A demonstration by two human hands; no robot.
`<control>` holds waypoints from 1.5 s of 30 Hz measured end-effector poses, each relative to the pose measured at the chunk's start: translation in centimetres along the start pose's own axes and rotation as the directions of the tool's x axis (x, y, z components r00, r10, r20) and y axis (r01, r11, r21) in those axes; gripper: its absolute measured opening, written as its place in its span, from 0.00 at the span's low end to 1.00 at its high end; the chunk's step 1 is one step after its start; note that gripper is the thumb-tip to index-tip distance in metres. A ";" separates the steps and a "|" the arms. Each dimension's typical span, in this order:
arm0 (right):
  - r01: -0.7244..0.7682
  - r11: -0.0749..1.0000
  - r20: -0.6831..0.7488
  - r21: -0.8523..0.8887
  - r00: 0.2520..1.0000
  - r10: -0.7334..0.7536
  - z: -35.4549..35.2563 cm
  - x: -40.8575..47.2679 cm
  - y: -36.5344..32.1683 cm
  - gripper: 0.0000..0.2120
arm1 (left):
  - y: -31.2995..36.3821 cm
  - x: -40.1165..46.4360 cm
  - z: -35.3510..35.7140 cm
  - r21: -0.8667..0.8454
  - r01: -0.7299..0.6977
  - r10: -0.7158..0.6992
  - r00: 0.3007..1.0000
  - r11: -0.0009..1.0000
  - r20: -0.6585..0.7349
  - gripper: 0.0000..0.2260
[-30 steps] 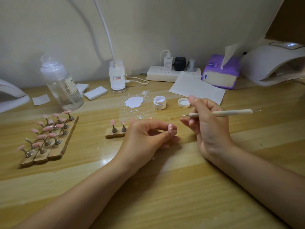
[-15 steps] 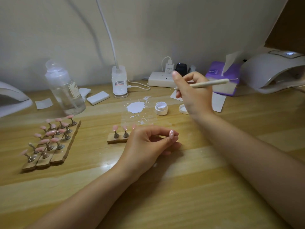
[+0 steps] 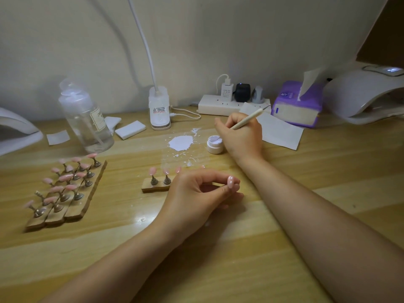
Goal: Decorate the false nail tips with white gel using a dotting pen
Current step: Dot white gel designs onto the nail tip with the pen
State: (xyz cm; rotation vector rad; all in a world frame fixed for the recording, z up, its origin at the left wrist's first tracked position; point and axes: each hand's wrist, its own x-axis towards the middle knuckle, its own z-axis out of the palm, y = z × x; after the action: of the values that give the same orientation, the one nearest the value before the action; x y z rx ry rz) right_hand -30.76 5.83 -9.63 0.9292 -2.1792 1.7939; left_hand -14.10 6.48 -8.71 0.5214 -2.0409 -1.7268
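wooden table (image 3: 284, 248) against pale wall (image 3: 218, 40)

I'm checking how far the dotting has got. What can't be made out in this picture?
All in the head view:
- Pen tip: hidden behind the right hand, so contact with the gel in the jar is unclear.
- Tip pinched by the left hand: white dots show, but they are too small to count.
- Tips on the left holder: blurred.
- Bottle label: too small and blurred to read.
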 end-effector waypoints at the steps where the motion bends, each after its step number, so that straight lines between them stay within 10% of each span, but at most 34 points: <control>1: 0.004 1.000 0.012 -0.020 1.000 -0.004 0.0 0.0 0.0 0.22 | 0.1 0.0 0.0 -0.002 0.006 -0.006 1.000 1.000 -0.003 0.08; 16: 0.056 0.997 -0.021 0.050 0.998 -0.055 -0.2 -0.4 -0.4 0.23 | 0.1 -0.1 0.0 -0.006 0.018 -0.018 1.000 1.000 -0.013 0.10; 25: -0.039 0.790 -0.020 0.612 0.998 0.065 -4.3 0.6 -7.4 0.19 | -0.1 0.0 -0.1 -0.040 -0.009 0.009 1.000 0.999 0.016 0.08; 30: -0.121 0.867 0.237 0.484 0.972 0.003 -7.8 -4.4 -6.0 0.15 | 0.0 -0.1 0.0 -0.060 0.008 -0.008 1.000 0.998 -0.003 0.09; 45: -0.156 0.876 0.328 0.456 0.945 -0.003 -7.8 -8.2 -4.3 0.16 | -0.1 0.1 0.0 -0.073 -0.080 0.081 0.997 0.994 0.014 0.03</control>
State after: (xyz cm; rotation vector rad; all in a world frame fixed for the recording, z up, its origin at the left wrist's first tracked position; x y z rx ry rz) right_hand -23.85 15.65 -8.16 1.3327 -1.9885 2.4393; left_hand -14.19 6.42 -8.78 0.3970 -1.9749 -1.7555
